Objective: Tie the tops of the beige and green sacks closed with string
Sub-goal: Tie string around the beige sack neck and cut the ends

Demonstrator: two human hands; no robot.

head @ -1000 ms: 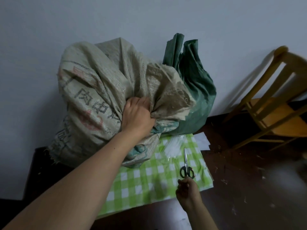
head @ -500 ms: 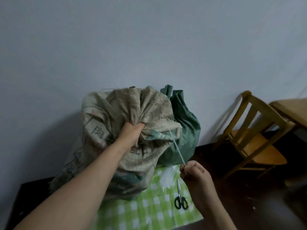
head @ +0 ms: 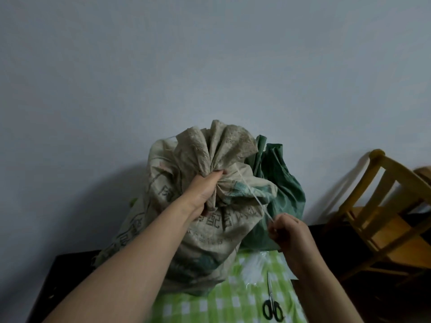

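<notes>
L hand (head: 202, 191) grips the gathered neck of the beige sack (head: 200, 231) on the bench – R hand (head: 288, 233) fingers pinch the string (head: 253, 194), taut to the neck; green sack (head: 279, 197) just behind.

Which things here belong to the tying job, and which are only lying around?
In use:
- beige sack, its gathered neck gripped by the left hand
- string, pinched by the right hand
- green sack, behind the beige one

Lying about:
- scissors, untouched on the checked cloth
- wooden chair
</notes>
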